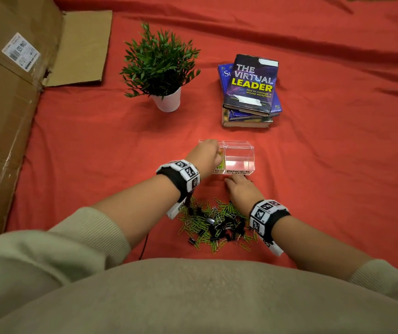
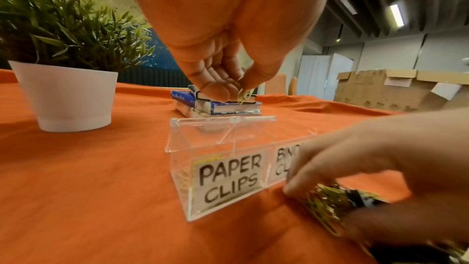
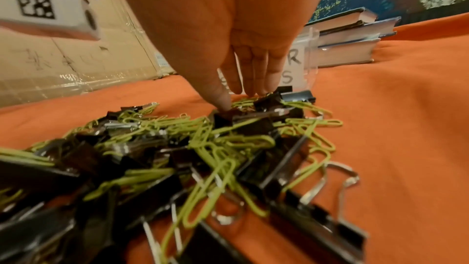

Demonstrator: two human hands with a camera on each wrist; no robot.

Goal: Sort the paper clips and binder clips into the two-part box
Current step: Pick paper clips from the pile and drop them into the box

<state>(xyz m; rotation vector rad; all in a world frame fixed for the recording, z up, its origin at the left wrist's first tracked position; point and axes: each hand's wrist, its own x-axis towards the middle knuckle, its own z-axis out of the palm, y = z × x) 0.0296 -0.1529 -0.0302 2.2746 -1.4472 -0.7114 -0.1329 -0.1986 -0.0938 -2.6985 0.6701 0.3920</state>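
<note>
Red cloth covers whole surface. Cardboard box far left; potted plant and book stack behind. Clear two-part box mid-cloth, lid open. Mixed pile of clips just in front of it. Left hand over PAPER CLIPS section, fingertips pinching green paper clips. Right hand at pile's far edge, fingers straight, tips touching binder clips.

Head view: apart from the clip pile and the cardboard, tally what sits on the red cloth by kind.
Books: 3
Potted plant: 1
Two-part box: 1
Total: 5
</note>
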